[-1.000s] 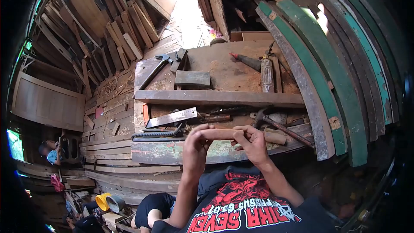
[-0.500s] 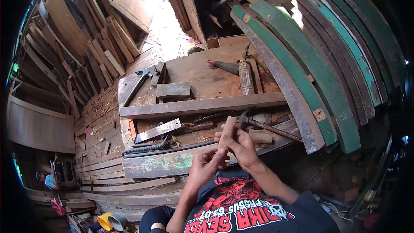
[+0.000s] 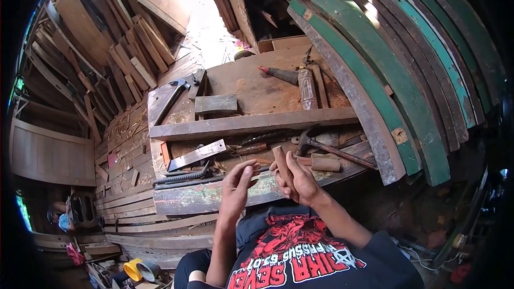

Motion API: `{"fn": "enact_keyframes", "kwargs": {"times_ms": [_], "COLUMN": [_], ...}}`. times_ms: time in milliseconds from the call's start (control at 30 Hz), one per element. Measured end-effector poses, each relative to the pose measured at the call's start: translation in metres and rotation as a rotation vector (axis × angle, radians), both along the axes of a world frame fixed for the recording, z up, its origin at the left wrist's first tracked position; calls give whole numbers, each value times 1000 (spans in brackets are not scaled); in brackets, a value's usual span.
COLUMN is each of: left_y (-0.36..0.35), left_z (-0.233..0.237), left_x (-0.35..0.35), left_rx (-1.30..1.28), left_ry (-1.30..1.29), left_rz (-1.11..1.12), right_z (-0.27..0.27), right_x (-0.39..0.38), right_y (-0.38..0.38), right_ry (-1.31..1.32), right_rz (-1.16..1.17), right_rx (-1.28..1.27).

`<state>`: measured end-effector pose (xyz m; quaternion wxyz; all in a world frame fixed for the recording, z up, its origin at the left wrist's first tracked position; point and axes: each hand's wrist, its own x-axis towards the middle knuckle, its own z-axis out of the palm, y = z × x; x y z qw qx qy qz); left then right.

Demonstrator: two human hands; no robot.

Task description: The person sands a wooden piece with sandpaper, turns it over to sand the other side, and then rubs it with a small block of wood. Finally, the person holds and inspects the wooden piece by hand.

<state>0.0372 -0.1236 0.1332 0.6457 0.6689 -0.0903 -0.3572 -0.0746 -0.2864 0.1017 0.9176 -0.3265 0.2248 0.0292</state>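
My right hand [image 3: 301, 183] is wrapped round a small wooden piece [image 3: 284, 167], whose upper end sticks up past the fingers. To its left, my left hand [image 3: 237, 183] is raised with thumb and fingers apart, holding nothing. Both hands are over the near edge of the bench, above a board with worn green paint [image 3: 187, 202]. Just right of my right hand lies a chisel with a wooden handle [image 3: 325, 163]. Behind it rests a claw hammer [image 3: 337, 151]. A metal square [image 3: 197, 155] lies beyond my left hand.
On the bench top [image 3: 251, 92] are another hammer [image 3: 170, 101], a wood block [image 3: 216, 104] and a plastic bottle [image 3: 307, 88]. Long curved green boards [image 3: 385, 75] stand at the right. Planks [image 3: 80, 21] lean at the left. Another person [image 3: 64, 220] is at the far lower left.
My left hand has come off the wooden piece and moved left, its fingers opening. The piece stays in my right hand, now tilted the other way. The view has shifted slightly.
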Motion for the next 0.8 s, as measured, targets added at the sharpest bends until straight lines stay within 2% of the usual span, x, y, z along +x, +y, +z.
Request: {"fn": "enact_keyframes", "kwargs": {"times_ms": [100, 167, 300, 400, 500, 600, 700, 733, 800], "left_y": [-15, -16, -17, -16, -17, -8, 1, 3, 1], "left_z": [-10, -23, -34, -38, -27, -37, -32, -30, -16], "left_x": [-9, -7, -4, 2, 8, 15, 15, 13, 7], "left_rx": [-210, -156, -251, -370, -424, -465, -434, -407, -335], "left_ry": [74, 86, 251, 399, 358, 348, 289, 268, 198], "left_rz": [-69, -118, -102, 80, 234, 352, 377, 364, 324], "right_z": [6, 10, -10, 3, -8, 12, 4, 5, 13], "right_x": [1, 1, -4, -6, -7, -7, -12, -12, -9], "right_y": [10, 19, 17, 12, 7, 1, -16, -21, -29], "right_ry": [73, 150, -9, 18, 9, -105, -70, -87, -73], "right_rz": [131, 186, 275, 280, 222, 8, -86, -133, -197], "right_rx": [104, 195, 319, 16, -247, -504, -581, -486, -502]}}
